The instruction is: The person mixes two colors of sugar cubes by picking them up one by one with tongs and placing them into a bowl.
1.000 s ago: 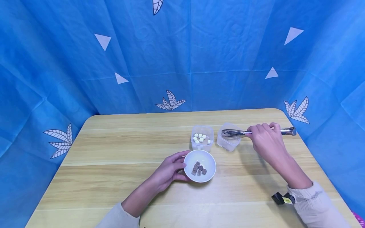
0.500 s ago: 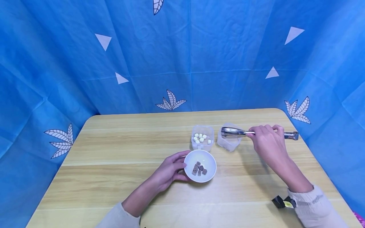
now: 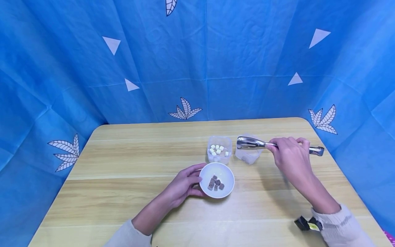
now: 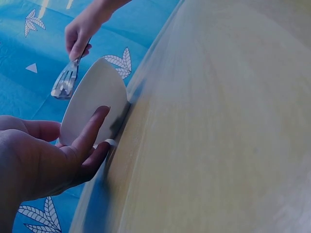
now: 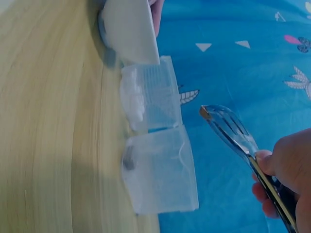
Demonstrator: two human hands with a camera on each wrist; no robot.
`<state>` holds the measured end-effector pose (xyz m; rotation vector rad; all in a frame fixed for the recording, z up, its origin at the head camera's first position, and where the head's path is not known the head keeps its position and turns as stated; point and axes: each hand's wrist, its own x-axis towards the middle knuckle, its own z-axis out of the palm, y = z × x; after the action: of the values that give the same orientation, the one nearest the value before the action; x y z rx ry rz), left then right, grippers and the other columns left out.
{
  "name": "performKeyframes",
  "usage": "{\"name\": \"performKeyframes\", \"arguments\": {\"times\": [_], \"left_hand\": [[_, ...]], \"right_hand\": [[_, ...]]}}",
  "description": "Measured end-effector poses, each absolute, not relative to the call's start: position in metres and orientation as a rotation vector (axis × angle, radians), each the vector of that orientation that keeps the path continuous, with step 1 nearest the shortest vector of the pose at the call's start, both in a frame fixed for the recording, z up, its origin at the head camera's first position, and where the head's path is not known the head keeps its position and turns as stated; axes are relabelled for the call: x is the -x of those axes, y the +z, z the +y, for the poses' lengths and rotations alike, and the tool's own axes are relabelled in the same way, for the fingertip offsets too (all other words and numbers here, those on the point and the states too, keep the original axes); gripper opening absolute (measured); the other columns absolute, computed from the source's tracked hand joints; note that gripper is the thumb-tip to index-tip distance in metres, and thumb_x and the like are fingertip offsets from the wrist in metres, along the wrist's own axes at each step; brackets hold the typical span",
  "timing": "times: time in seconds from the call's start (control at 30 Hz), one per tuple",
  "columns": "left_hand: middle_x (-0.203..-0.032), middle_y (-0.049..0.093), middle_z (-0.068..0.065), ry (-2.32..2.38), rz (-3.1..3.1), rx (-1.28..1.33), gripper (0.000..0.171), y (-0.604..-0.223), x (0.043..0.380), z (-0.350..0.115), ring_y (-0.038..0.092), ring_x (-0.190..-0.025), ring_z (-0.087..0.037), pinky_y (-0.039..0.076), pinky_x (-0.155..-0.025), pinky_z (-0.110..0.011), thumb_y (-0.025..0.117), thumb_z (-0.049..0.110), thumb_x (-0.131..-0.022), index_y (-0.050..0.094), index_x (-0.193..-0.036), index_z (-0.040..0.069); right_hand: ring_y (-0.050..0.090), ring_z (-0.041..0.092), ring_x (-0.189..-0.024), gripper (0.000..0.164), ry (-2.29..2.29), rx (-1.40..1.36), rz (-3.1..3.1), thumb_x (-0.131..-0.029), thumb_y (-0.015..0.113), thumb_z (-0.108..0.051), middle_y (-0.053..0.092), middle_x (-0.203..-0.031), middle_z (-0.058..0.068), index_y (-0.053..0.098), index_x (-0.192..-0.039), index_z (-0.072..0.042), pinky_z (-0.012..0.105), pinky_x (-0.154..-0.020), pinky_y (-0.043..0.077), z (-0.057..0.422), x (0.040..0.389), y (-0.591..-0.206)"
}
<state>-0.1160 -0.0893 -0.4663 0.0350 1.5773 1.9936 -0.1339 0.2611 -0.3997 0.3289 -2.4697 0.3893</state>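
Gripping a round white bowl (image 3: pixel 227 177) (left hand (image 3: pixel 186 180)) and silver metal tongs (image 3: pixel 251 143) (right hand (image 3: pixel 290 151)), you have brown cubes (image 3: pixel 217 182) inside, one tong-held brown cube (image 5: pixel 205 112) outside; white cubes (image 3: pixel 218 151) appear untouched.

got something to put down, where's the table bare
Widest free patch: the table, left of the left hand and the left tub. Another lies in front of the bowl, between the left sleeve and right sleeve. Crowded: the bowl, left tub and right tub stand close, with tongs held up there in the right hand.
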Motion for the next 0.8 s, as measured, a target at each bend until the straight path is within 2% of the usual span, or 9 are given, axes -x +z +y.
{"name": "performKeyframes", "arguments": {"times": [0.47,0.8], "left_hand": [[-0.158,0.044,-0.028,1.992,1.578,-0.035,0.060,-0.465,0.115,-0.090,0.069,-0.112,-0.028,0.067,-0.087,-0.045,0.050,0.001,-0.100,0.037,-0.159,0.006],[-0.158,0.044,-0.028,1.993,1.575,-0.035,0.060,-0.466,0.116,-0.088,0.070,-0.111,-0.028,0.067,-0.087,-0.046,0.050,0.001,-0.101,0.037,-0.159,0.007]], "right_hand": [[0.070,0.033,-0.081,0.019,0.440,-0.430,-2.459,-0.084,0.083,-0.021,0.078,-0.084,0.014,0.077,-0.094,-0.006,0.059,-0.090,0.038,0.238,0.118,-0.398],[0.071,0.025,-0.080,0.021,0.394,-0.548,-2.496,-0.084,0.083,-0.025,0.079,-0.085,0.006,0.076,-0.092,-0.007,0.050,-0.086,0.039,0.225,0.110,-0.405]]}}
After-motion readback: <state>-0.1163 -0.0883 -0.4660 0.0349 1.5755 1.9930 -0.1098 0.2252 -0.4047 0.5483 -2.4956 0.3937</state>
